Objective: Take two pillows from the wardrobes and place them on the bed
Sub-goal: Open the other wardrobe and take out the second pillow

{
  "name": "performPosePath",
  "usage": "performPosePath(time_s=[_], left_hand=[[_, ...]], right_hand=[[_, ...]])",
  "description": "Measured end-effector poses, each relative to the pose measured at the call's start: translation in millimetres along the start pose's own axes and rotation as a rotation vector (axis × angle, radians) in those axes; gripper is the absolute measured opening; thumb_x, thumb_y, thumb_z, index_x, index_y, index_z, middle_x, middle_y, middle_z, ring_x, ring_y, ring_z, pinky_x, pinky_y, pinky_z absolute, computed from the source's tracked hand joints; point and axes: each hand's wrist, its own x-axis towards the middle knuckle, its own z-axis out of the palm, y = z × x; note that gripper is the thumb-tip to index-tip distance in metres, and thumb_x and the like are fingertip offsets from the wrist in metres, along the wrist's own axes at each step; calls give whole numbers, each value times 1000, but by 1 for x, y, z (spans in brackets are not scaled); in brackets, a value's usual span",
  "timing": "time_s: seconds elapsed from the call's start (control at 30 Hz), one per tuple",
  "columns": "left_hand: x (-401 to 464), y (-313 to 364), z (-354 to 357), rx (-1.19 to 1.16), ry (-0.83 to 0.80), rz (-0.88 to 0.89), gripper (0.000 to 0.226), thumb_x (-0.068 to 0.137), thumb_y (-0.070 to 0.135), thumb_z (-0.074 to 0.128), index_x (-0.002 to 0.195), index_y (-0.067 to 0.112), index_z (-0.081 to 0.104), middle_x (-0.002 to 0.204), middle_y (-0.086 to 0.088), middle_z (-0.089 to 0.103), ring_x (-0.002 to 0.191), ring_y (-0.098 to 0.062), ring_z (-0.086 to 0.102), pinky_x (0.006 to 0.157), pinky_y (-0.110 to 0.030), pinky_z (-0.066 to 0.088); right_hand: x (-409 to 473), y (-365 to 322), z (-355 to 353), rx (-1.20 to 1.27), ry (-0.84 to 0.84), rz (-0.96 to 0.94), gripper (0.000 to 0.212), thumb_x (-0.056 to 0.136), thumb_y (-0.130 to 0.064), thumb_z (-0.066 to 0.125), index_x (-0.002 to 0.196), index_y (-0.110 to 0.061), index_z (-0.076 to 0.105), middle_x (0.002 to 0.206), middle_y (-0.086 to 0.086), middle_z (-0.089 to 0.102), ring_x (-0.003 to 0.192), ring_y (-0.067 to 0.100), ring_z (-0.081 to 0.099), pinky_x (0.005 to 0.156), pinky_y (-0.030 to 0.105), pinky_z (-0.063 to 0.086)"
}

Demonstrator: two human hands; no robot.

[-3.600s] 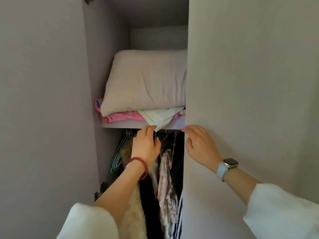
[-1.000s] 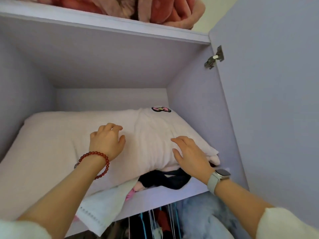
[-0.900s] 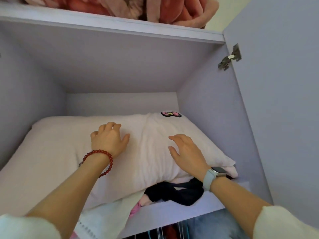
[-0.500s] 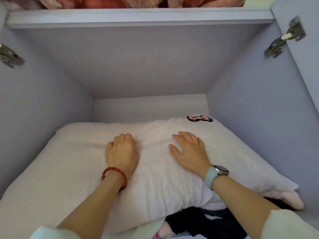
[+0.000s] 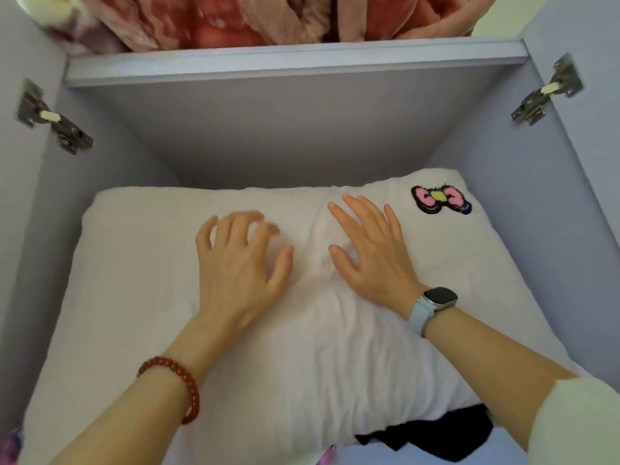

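I see my left hand (image 5: 240, 266) over the white pillow (image 5: 302, 357), fingers spread and bent clawlike, tips blurred; whether they touch the fabric I cannot tell. It holds nothing. My right hand (image 5: 372, 250), just beside it, lies flat on the pillow with straight fingers. The pillow sits on the wardrobe shelf under both hands. A pink bow patch (image 5: 441, 199) lies on it just beyond my right hand. A dark garment (image 5: 432, 437) pokes out from under the pillow below my right forearm. A reddish blanket (image 5: 255, 18) rests on the shelf above.
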Motion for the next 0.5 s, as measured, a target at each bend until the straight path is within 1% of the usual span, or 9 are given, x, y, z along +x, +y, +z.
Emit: performPosePath(time_s=[0.07,0.1,0.17,0.2,0.23,0.3,0.37,0.43,0.5], left_hand=[[25,-10,-1,42,-121,-123,46,85,40,48,125,16,47,139,-10,44,131,-31,34,107,-56,17],[37,-16,0,53,-183,-163,54,87,43,45,134,18,37,147,-8,35,137,-29,24,108,-57,12],[56,-25,6,102,-270,-185,63,87,51,34,141,20,23,152,-4,26,140,-26,16,110,-58,7],[62,-27,9,131,-307,-180,65,87,54,28,142,21,22,151,-3,27,140,-25,17,110,-58,6],[68,-28,12,159,-338,-173,65,86,56,25,140,20,25,148,-3,33,138,-25,22,109,-59,6],[74,-29,16,199,-354,-176,58,87,53,27,128,17,43,132,-4,51,127,-25,39,109,-58,9],[72,-30,17,223,-303,-168,38,90,39,34,108,13,57,110,-5,62,107,-26,52,107,-53,18],[61,-35,19,215,-220,-151,23,91,23,39,92,11,59,92,-7,65,88,-28,56,98,-46,28],[51,-37,18,170,-118,-169,17,91,16,43,83,10,57,82,-9,64,78,-31,54,83,-41,32]], right_hand=[[11,-4,-4,-14,30,18,59,86,-44,34,141,-23,29,150,7,29,140,26,19,114,53,9],[17,-4,-7,-15,47,35,60,85,-44,36,141,-23,28,151,7,28,140,25,18,114,53,9],[29,-3,-12,-11,65,70,62,85,-46,37,142,-26,24,152,5,25,141,24,16,115,52,8],[35,-1,-15,-8,59,82,61,86,-47,38,142,-27,23,152,4,25,141,24,15,114,52,7],[40,1,-17,-7,43,90,61,88,-48,39,142,-28,21,152,4,24,141,23,14,114,51,6],[47,4,-19,-17,-3,102,62,88,-51,39,143,-30,18,153,2,23,141,21,13,114,49,5],[48,5,-19,-25,-48,114,64,88,-53,38,143,-30,16,153,1,22,141,20,13,114,47,5],[45,5,-18,-14,-71,121,64,88,-54,38,143,-29,16,153,0,24,141,19,14,115,46,5],[43,4,-19,-18,-76,105,66,87,-55,38,143,-29,16,153,-1,23,141,17,13,115,46,4]])
